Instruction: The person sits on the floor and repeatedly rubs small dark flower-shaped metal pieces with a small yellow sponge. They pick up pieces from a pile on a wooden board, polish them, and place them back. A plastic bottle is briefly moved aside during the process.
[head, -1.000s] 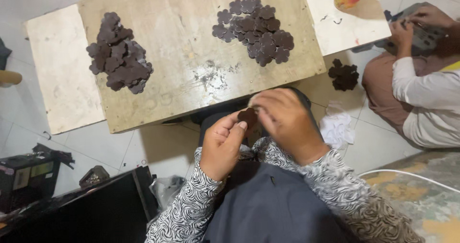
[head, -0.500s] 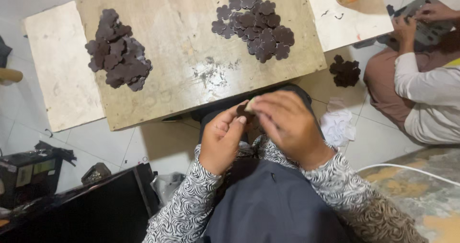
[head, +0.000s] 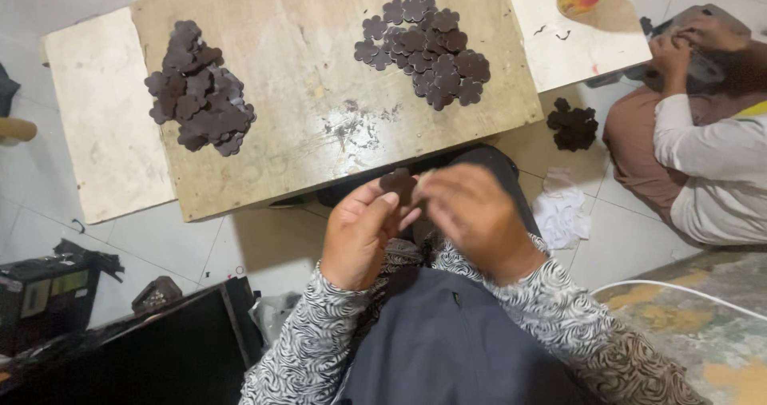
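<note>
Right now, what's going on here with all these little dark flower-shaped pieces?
A person seated at a low wooden board holds one dark flower-shaped piece between the left hand and right hand, working it with the fingertips. Two heaps of the same pieces lie on the board, a left heap and a right heap. Another person sits nearby at right, busy with something of their own.

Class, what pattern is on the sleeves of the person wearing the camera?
A black-and-white zebra-like stripe pattern on the sleeves, seen best in the head view.

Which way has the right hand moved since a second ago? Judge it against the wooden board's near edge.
Yes, slightly: the right hand has drawn back from the wooden board's near edge, toward the person's lap.
</note>
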